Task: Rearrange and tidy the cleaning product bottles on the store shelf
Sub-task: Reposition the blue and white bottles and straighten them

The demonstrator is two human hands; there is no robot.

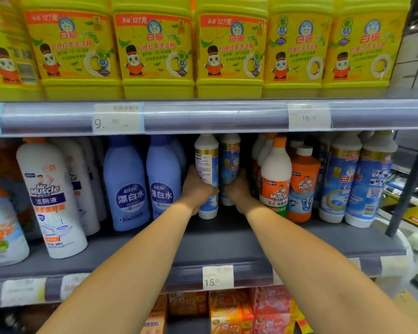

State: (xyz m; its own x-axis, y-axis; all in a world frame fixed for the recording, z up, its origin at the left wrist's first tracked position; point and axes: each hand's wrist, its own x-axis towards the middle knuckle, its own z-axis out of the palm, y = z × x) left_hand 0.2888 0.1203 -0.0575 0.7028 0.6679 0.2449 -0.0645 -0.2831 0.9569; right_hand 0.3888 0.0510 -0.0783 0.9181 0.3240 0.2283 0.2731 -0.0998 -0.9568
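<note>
Centre of the frame, middle shelf (215,239): my left grip (196,186) clasps a white bottle (206,165) at its waist, while my right grip (237,189) wraps the twin bottle (230,155) beside it. Both arms reach straight in, almost parallel. Rigid, smooth plastic, probably full and heavy, so best held mid-body.
</note>
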